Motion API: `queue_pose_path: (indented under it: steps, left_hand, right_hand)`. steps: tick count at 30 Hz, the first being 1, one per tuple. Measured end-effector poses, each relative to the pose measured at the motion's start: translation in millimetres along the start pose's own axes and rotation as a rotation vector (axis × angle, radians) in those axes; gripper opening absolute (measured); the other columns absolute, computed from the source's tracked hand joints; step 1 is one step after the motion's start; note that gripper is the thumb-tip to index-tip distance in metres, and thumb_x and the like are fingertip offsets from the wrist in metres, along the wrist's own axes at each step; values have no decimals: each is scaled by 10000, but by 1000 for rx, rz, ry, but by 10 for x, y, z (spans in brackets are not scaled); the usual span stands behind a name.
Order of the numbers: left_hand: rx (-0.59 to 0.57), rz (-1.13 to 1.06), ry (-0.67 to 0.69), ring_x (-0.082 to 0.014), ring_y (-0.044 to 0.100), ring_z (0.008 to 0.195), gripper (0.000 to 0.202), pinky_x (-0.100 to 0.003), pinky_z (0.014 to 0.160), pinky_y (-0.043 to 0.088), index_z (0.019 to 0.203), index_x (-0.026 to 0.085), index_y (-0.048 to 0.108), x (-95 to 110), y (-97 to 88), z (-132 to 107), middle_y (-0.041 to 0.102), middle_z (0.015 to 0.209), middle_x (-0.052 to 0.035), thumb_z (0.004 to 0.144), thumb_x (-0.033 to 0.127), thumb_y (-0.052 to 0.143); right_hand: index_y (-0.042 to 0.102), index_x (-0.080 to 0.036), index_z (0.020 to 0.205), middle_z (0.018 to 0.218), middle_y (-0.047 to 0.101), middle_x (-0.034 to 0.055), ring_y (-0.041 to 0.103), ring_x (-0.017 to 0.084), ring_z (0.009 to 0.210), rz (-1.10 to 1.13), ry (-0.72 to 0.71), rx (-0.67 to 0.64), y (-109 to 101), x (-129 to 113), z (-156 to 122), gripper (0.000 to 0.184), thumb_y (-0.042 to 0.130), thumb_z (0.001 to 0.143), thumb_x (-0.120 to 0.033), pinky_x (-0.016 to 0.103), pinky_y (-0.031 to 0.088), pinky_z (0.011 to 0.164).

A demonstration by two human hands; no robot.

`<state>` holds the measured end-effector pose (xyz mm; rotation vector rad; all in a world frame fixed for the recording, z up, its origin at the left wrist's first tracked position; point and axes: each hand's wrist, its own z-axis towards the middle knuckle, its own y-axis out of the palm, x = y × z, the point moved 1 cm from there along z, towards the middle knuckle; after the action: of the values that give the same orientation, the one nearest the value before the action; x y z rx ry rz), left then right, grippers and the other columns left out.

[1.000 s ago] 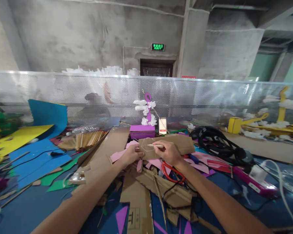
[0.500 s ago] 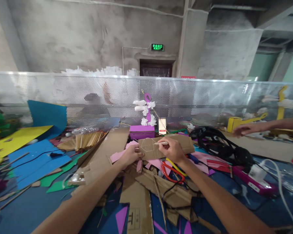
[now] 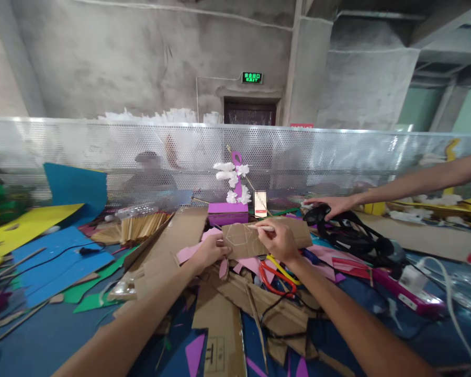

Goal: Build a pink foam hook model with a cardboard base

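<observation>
Left hand: fingers curled in, we've got the left end of the cardboard piece pinched
Right hand: fingers closed round a pale pen, pointing left
Pen tip: over the upper part of the card; we can't tell if it touches
Cardboard piece: between our hands, drawn face towards us, right end running out behind our right hand
Pale lines: angular outline on the card's left half, more lines crossing inside
Purple box: just beyond the card, purple upright with white tufts above it
Red loop handle: near our right wrist, yellow one beside it
Pink scraps: next to our left hand, more right of the card
Black strapped gear: off to our right, co-worker's hand on its left end
</observation>
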<state>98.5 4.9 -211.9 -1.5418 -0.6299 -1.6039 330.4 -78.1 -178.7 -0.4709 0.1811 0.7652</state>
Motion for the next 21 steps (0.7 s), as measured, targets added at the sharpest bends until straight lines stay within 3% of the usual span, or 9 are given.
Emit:
queue_pose_path:
  steps: [4,9,21]
  left_hand:
    - [-1,10,8,-211,713,805,394,-263,687,507,1055,152,714,-15,-2,5,773,891,-72,676,241,777]
    - [-5,26,17,-179,683,713,400,-245,629,473,1073,142,710,-44,-13,24,761,841,-60,692,242,780]
    - [-9,-1,24,-192,688,744,401,-257,647,485,1063,147,698,-19,0,10,755,827,-59,690,260,796]
  right_hand:
    - [740,-220,1112,1051,790,63,742,205,928,68,-45,-124,96,-2,-51,216,580,969,-237,308,571,846]
    - [685,-247,1300,1189,765,67,729,208,1067,87,-117,-270,263,-16,-120,323,562,1003,-215,329,570,930]
    - [637,-252,1372,1223,751,74,710,224,1135,-9,-137,-281,351,-15,-125,357,541,1031,-211,364,551,998]
